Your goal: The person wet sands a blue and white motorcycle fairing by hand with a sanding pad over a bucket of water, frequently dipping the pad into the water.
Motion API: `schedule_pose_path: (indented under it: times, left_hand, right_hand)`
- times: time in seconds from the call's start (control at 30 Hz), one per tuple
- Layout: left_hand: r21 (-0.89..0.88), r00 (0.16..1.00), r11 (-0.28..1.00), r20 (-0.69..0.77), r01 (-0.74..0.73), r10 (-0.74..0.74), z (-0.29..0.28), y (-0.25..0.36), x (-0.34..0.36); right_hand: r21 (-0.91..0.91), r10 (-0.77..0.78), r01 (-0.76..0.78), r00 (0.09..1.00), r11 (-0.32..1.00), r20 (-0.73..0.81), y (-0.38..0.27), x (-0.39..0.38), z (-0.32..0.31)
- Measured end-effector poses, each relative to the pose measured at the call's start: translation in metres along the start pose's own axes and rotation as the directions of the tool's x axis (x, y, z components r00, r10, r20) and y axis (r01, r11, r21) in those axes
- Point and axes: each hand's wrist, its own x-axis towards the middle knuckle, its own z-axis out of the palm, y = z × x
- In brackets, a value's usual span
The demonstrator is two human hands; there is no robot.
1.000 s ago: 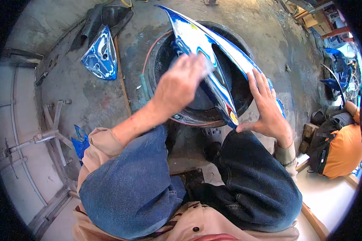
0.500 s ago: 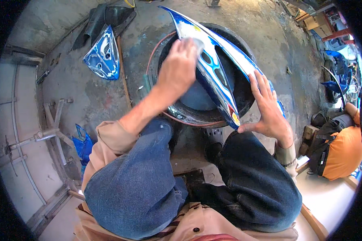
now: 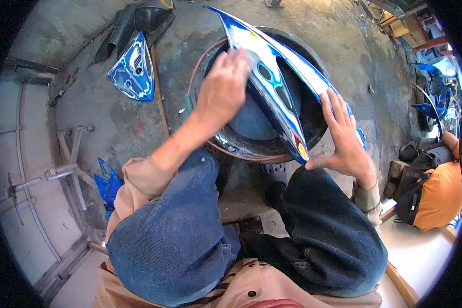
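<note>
A blue-and-white motorcycle fairing panel (image 3: 295, 66), long and pointed with cut-out openings, lies across a round black tub (image 3: 313, 49). My left hand (image 3: 222, 84) is closed, its fingers bent over a small pale grey piece (image 3: 253, 58) pressed on the panel's upper white part; blur hides whether that is sandpaper or a cloth. On the right, my right hand (image 3: 344, 136) spans the panel's near end, the thumb at the lower tip and the fingers on the outer edge, gripping it. Greyish liquid (image 3: 254, 123) shows in the tub beneath.
Another blue-and-white panel (image 3: 133, 69) rests on the concrete floor beside a wooden stick (image 3: 159, 95) and black plastic parts (image 3: 133, 23). Metal framing (image 3: 61, 172) stands left, near a blue bag-like item (image 3: 107, 184). An orange-and-black bag (image 3: 436, 195) is at right, by more blue parts (image 3: 428, 108).
My left hand has shifted slightly left and up along the panel, with the pale piece under its fingers. The right hand keeps its place on the panel.
</note>
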Motion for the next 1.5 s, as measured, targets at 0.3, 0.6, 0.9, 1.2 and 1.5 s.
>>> schedule_pose_path:
  times: [0.3, 0.6, 0.9, 1.2, 1.5]
  left_hand:
    - [-0.010, 0.996, 0.997, 0.038, 0.083, -0.082, -0.001, -0.003, 0.005]
    - [-0.090, 0.990, 0.992, 0.102, -0.092, 0.102, -0.014, 0.043, -0.014]
    - [0.040, 0.984, 0.995, 0.159, -0.088, 0.081, -0.015, 0.050, -0.030]
    - [0.268, 0.990, 0.963, 0.142, -0.017, -0.022, -0.019, 0.028, -0.002]
    - [0.227, 0.991, 0.973, 0.131, -0.039, 0.009, -0.013, 0.040, -0.016]
  right_hand:
    - [-0.019, -0.011, 0.011, 1.000, 1.000, -0.010, -0.001, -0.002, -0.002]
    - [0.007, -0.020, 0.020, 1.000, 1.000, -0.012, 0.003, 0.000, -0.001]
    - [-0.011, -0.020, 0.020, 1.000, 1.000, -0.001, 0.001, 0.001, 0.000]
    - [-0.018, -0.034, 0.034, 0.999, 0.999, -0.018, 0.003, 0.000, -0.001]
    - [-0.023, -0.015, 0.015, 1.000, 1.000, -0.008, 0.004, 0.000, 0.000]
